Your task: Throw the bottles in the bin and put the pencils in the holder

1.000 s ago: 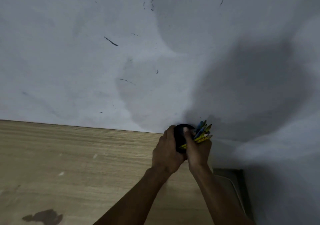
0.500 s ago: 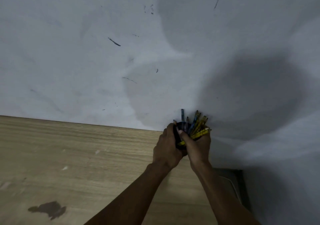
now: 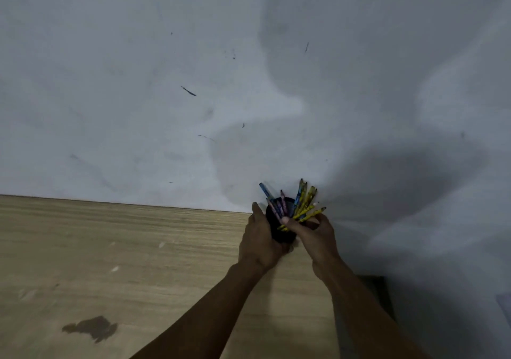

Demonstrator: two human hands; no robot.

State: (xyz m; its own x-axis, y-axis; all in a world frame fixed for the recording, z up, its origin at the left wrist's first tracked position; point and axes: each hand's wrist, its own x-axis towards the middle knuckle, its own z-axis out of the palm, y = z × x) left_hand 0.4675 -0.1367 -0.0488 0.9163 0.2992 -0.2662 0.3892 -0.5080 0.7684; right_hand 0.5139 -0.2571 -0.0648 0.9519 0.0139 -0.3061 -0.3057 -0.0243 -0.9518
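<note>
A head-worn camera looks down at two bare forearms reaching forward over a light wooden table (image 3: 116,248) that ends against a pale grey wall (image 3: 138,82). The wall is scuffed with a few short dark marks and carries soft shadows on its right side. Near the far edge of the table, close to the wall, the left hand (image 3: 261,244) wraps around the side of a small black cylindrical holder (image 3: 282,234), its fingers curled about the left side and its thumb pointing up along the rim. The holder looks to sit on the table top, though the hand hides its base. The right hand (image 3: 318,233) is just beside the holder on its right, touching it, with its fingers closed around a bunch of pencils (image 3: 302,206). Most of these pencils are yellow with dark patterning and one is blue; their lower ends dip into the mouth of the holder while their upper ends fan out up and to the right, towards the wall. A few more pencils, blue and purplish, already stand inside the holder, leaning to the left. A dark irregular stain (image 3: 91,328) lies on the table well apart from the hands, near the lower left. At the lower right, beyond the table's edge, a dark strip of something shows, too dim to identify.
</note>
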